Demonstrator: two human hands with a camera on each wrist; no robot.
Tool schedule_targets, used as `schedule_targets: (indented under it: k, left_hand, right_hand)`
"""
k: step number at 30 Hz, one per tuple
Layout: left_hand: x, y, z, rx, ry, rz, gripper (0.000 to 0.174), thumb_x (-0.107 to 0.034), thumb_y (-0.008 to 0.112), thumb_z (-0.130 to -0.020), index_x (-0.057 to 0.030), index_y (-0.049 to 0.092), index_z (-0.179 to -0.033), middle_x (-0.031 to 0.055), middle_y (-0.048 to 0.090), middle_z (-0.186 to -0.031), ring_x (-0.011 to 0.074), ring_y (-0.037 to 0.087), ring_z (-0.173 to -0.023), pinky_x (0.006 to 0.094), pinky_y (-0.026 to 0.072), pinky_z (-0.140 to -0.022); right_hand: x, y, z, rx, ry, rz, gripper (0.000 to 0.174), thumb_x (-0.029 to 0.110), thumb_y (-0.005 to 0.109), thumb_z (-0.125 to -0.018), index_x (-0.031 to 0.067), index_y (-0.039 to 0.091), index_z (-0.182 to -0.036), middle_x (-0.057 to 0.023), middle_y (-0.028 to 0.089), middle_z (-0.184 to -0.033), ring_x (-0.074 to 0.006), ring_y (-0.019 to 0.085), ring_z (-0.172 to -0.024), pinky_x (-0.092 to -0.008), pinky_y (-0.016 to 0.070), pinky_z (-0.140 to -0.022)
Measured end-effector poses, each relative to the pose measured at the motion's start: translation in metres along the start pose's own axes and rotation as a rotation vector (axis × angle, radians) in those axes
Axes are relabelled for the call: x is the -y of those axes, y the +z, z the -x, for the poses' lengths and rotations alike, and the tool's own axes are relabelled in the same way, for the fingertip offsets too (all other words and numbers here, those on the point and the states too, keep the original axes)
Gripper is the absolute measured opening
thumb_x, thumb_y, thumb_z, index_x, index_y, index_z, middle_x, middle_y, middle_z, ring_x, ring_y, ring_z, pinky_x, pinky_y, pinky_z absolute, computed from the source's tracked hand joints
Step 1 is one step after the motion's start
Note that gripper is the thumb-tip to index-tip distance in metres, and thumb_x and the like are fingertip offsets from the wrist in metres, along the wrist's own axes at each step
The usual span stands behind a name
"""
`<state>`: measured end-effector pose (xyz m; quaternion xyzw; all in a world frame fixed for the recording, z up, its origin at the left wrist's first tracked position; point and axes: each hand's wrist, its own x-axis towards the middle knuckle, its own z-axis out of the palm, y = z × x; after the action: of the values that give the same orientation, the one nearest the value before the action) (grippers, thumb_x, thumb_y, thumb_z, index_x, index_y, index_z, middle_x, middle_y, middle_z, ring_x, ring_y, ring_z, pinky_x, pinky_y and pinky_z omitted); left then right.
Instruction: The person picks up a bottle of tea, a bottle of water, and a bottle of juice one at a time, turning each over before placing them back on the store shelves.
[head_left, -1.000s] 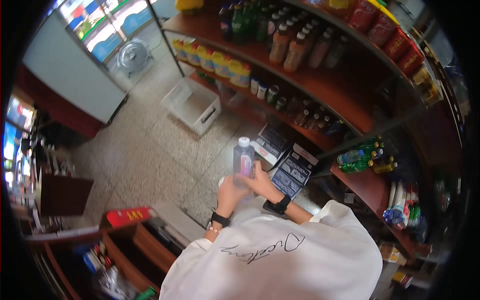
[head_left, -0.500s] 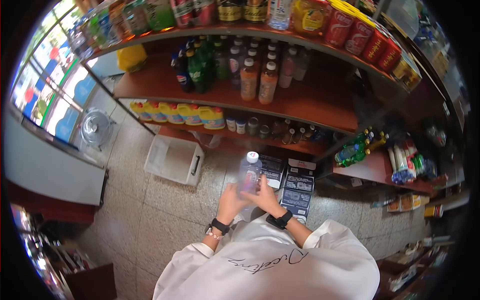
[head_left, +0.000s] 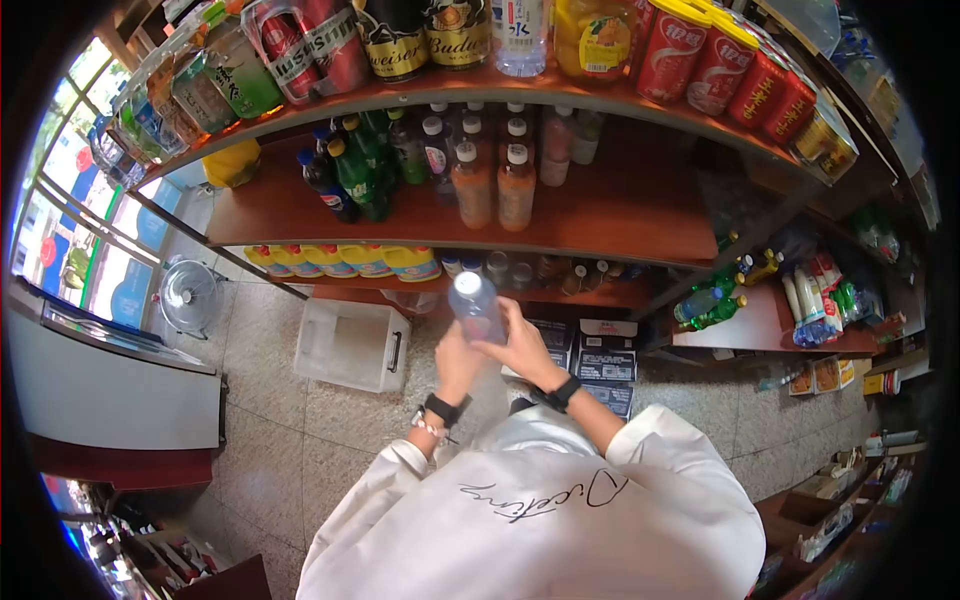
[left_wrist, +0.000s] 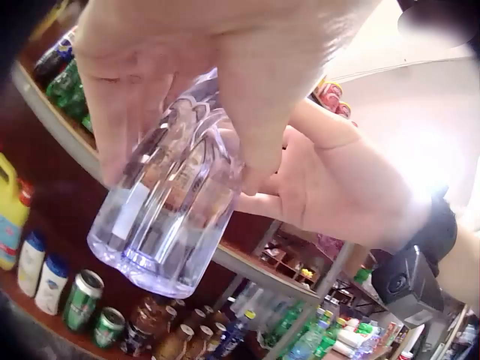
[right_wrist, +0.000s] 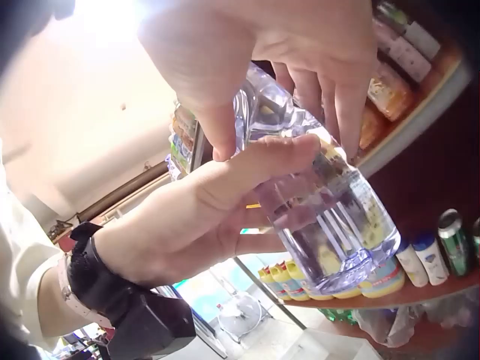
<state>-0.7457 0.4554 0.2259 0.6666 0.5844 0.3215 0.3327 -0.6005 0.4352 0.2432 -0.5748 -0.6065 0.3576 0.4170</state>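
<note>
A clear plastic bottle [head_left: 474,305] with a white cap is held up in front of the shelf by both hands. My left hand [head_left: 457,362] grips it low on its left side, and my right hand [head_left: 528,345] holds it from the right. In the left wrist view, the fingers of the left hand [left_wrist: 172,45] curl round the see-through bottle [left_wrist: 169,217], base toward the camera. From the right wrist, the left hand's thumb [right_wrist: 277,154] lies across the bottle while the right hand [right_wrist: 262,45] wraps its upper part.
Ahead stands a shelf unit [head_left: 600,232] with soda and orange-drink bottles [head_left: 515,190] on its middle board, yellow jugs [head_left: 365,262] below and cans above. A white plastic bin [head_left: 350,345] and dark printed boxes [head_left: 607,366] are on the floor. A fan [head_left: 188,295] stands left.
The head view has turned to face the shelf, which now looks nearer. The bottle has come up toward the shelf's lower boards, its cap tipped more toward the camera; both hands stay on it.
</note>
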Motion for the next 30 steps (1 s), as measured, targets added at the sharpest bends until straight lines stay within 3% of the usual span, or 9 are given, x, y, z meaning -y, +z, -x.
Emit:
schedule_targets:
  k: [2,4,8,11,16,22,26,28,30]
  left_hand:
    - [-0.005,-0.010,-0.035,-0.102,0.008,0.031,0.042,-0.017,0.079,-0.069,-0.0050,0.064,-0.106,0.0194,0.070,-0.094,0.0353,0.068,-0.092,0.0402,0.0527,-0.077]
    - [0.004,-0.015,-0.072,-0.173,0.038,0.013,0.044,-0.019,0.079,-0.069,-0.0014,0.063,-0.106,0.0195,0.070,-0.095,0.0355,0.068,-0.092,0.0401,0.0524,-0.078]
    - [0.016,-0.018,-0.140,-0.280,0.109,-0.021,0.045,-0.021,0.081,-0.068,0.0000,0.062,-0.103,0.0208,0.070,-0.095,0.0376,0.067,-0.091,0.0406,0.0523,-0.079]
    - [0.002,-0.023,-0.174,-0.281,0.075,0.045,0.050,-0.026,0.083,-0.067,0.0011,0.062,-0.104,0.0208,0.070,-0.096,0.0366,0.068,-0.091,0.0400,0.0527,-0.078]
    - [0.028,-0.016,-0.224,-0.212,0.127,-0.069,0.056,-0.034,0.081,-0.065,-0.0020,0.063,-0.107,0.0186,0.070,-0.098,0.0360,0.067,-0.095,0.0421,0.0531,-0.079]
    - [0.027,-0.021,-0.252,-0.080,0.197,-0.019,0.058,-0.029,0.084,-0.064,0.0015,0.062,-0.109,0.0176,0.070,-0.103,0.0314,0.067,-0.099,0.0385,0.0522,-0.083]
    - [0.028,-0.026,-0.260,-0.036,0.206,-0.034,0.059,-0.028,0.084,-0.064,0.0012,0.062,-0.110,0.0172,0.069,-0.104,0.0309,0.067,-0.100,0.0385,0.0519,-0.083]
    - [0.028,-0.028,-0.263,-0.004,0.273,0.026,0.054,-0.029,0.079,-0.067,-0.0017,0.061,-0.110,0.0184,0.070,-0.099,0.0369,0.066,-0.097,0.0432,0.0523,-0.080]
    - [0.030,-0.030,-0.265,0.029,0.274,0.018,0.055,-0.030,0.080,-0.067,-0.0014,0.061,-0.110,0.0185,0.070,-0.099,0.0369,0.066,-0.097,0.0433,0.0522,-0.080]
  right_hand:
    - [0.004,-0.001,-0.037,0.032,-0.107,0.034,0.073,0.030,0.076,-0.081,-0.0002,0.035,-0.134,-0.0253,0.055,-0.126,-0.0363,0.060,-0.112,-0.0398,0.0490,-0.093]
    - [0.009,0.003,-0.067,0.062,-0.177,-0.091,0.076,0.032,0.073,-0.082,-0.0032,0.036,-0.138,-0.0274,0.047,-0.136,-0.0381,0.048,-0.126,-0.0422,0.0389,-0.103]
    - [-0.003,0.013,-0.114,0.061,-0.248,-0.027,0.084,0.035,0.067,-0.087,-0.0090,0.024,-0.144,-0.0308,0.042,-0.139,-0.0404,0.044,-0.129,-0.0426,0.0363,-0.106]
    - [-0.018,0.022,-0.138,0.051,-0.231,-0.041,0.082,0.036,0.066,-0.088,-0.0046,0.024,-0.146,-0.0299,0.040,-0.141,-0.0416,0.042,-0.131,-0.0428,0.0363,-0.106]
    - [-0.032,0.033,-0.154,0.178,-0.146,-0.171,0.089,0.036,0.061,-0.092,0.0027,0.003,-0.152,-0.0285,0.032,-0.148,-0.0395,0.036,-0.136,-0.0410,0.0328,-0.109]
    - [-0.028,0.043,-0.165,0.140,-0.052,-0.173,0.096,0.038,0.062,-0.092,0.0036,-0.005,-0.152,-0.0282,0.023,-0.153,-0.0375,0.028,-0.141,-0.0388,0.0294,-0.111]
    - [-0.013,0.050,-0.167,0.127,0.041,-0.194,0.098,0.038,0.062,-0.091,0.0033,-0.006,-0.152,-0.0282,0.019,-0.154,-0.0366,0.025,-0.143,-0.0372,0.0283,-0.112]
    - [-0.013,0.059,-0.169,0.108,0.073,-0.209,0.098,0.037,0.063,-0.090,0.0033,-0.006,-0.152,-0.0285,0.018,-0.154,-0.0371,0.027,-0.142,-0.0370,0.0290,-0.111]
    - [-0.013,0.066,-0.166,0.045,0.062,-0.217,0.095,0.035,0.063,-0.090,0.0035,-0.003,-0.152,-0.0292,0.023,-0.152,-0.0379,0.032,-0.139,-0.0374,0.0316,-0.109]
